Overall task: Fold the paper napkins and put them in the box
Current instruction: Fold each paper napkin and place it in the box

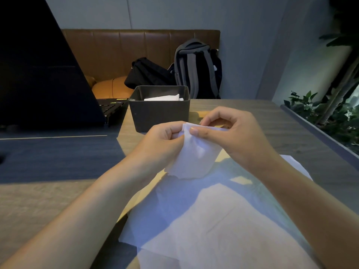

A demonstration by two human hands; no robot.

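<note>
Centre of the frame: both hands raised off the table, working one paper napkin (192, 154) between them. Left hand (165, 140) has its fingers curled round the napkin's left edge, thumb tucked against the paper; right hand (233, 133) pinches the top edge between thumb and forefinger, the other fingers bent loosely behind. The napkin hangs from these two grips as a narrow, already doubled strip, its ragged lower edge free and just above the loose napkins (213, 220) spread flat on the table (58, 200) in the lower centre and right. The dark box (159, 111) stands just beyond the hands, above centre, open-topped, with folded white napkins (163, 98) showing inside near the rim. Judged step: mid-fold, the held piece is being brought edge to edge, not yet a tidy packet. Next move likely calls for matching the corners, pressing the crease, then reaching forward over the near wall of the box to drop it on the ones already there; thin paper, so a light pinch to avoid tearing. Upper left: an open laptop (48, 74). Behind the box, bags (196, 68) on a brown bench.
</note>
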